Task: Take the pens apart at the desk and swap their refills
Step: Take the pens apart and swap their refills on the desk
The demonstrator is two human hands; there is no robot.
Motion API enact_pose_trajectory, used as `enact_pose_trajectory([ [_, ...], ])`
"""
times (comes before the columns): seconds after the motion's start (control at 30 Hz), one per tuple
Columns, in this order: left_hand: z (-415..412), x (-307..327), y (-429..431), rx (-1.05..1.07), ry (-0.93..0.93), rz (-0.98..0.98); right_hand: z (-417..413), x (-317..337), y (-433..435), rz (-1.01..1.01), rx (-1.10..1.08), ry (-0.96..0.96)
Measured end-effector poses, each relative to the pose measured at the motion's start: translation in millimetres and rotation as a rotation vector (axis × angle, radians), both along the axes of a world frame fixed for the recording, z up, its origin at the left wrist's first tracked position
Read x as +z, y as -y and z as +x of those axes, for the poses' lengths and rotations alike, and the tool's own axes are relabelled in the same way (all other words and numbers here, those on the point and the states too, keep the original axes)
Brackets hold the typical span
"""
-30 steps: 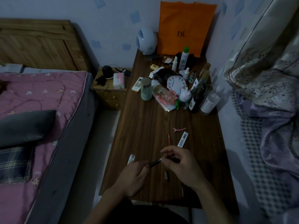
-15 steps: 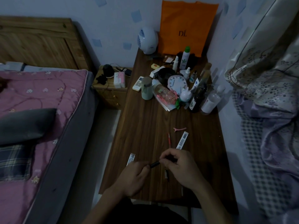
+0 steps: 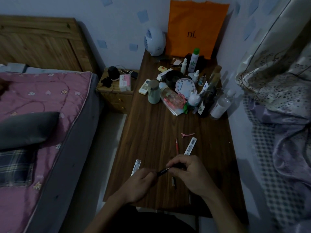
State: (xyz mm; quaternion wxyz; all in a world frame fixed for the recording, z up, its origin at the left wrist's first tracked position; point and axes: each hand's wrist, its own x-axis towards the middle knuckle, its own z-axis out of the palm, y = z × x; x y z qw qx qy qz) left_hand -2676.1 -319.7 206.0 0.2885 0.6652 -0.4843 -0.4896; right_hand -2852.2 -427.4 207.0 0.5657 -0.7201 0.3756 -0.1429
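Observation:
A dark pen barrel [image 3: 162, 172] is held over the near part of the wooden desk [image 3: 151, 135]. My left hand [image 3: 140, 185] grips its left end. My right hand [image 3: 190, 174] pinches the other end, where a dark piece sits between thumb and fingers. A red refill [image 3: 176, 146] lies on the desk beyond my hands. A small dark pen part [image 3: 174, 182] lies under my right hand. White labelled wrappers lie at the left [image 3: 136, 167] and at the right [image 3: 190, 146].
A pink hair clip [image 3: 187, 134] lies past the refill. Bottles, a clock [image 3: 185, 86], a cup [image 3: 153, 94] and an orange bag [image 3: 196, 29] crowd the desk's far end. A bed [image 3: 42, 132] is on the left, hanging cloth on the right.
My right hand has shifted slightly along the pen and closed more around its end. The left hand stays on the barrel.

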Motion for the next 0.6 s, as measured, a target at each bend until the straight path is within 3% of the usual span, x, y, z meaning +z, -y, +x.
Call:
enact_pose_trajectory([
  [0.27,0.3,1.1,2.5,-0.042,0.115,-0.044,3.4,-1.5,-0.1,-0.046,0.024,-0.071],
  [0.6,1.6,-1.0,4.8,-0.019,0.128,-0.033,-0.6,-6.5,3.3,0.025,-0.018,-0.035],
])
